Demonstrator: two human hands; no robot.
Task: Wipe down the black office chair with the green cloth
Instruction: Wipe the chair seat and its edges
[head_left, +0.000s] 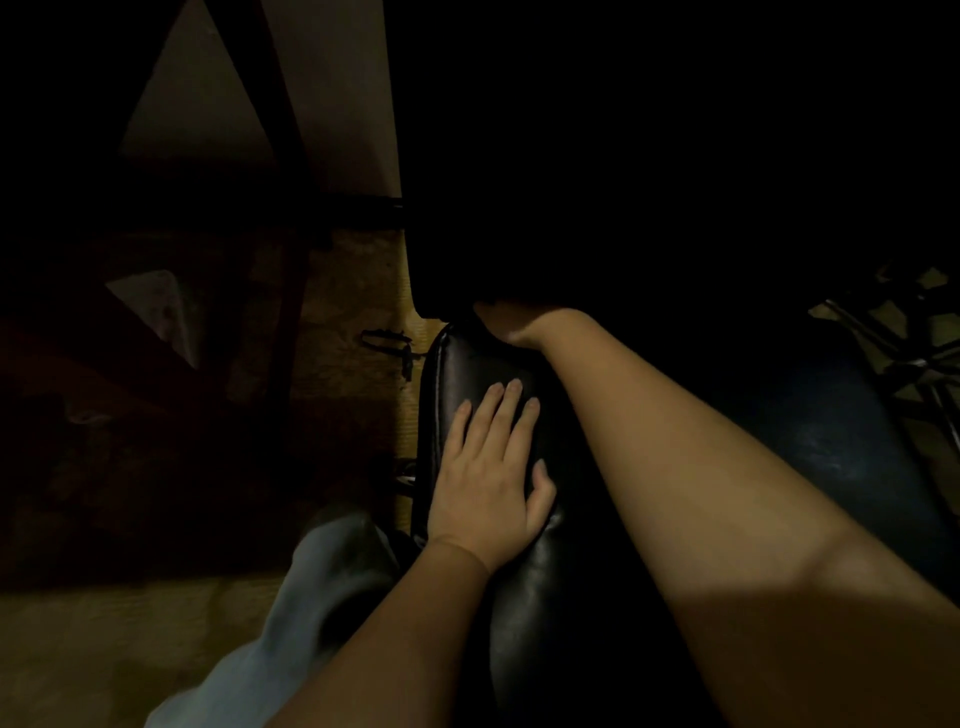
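The black office chair fills the middle of the dim view, its padded leather edge running up from the bottom. My left hand rests flat on that edge with its fingers straight and the thumb against the padding. My right arm stretches forward over the chair. Only the wrist and heel of my right hand show, and the fingers are lost in the black shadow beyond the chair's far end. No green cloth is visible anywhere.
A large dark mass looms over the chair's far end. Dark furniture legs stand at the left on a wooden floor. A small black object lies on the floor. My grey trouser leg is at lower left. Metal chair-base spokes are at right.
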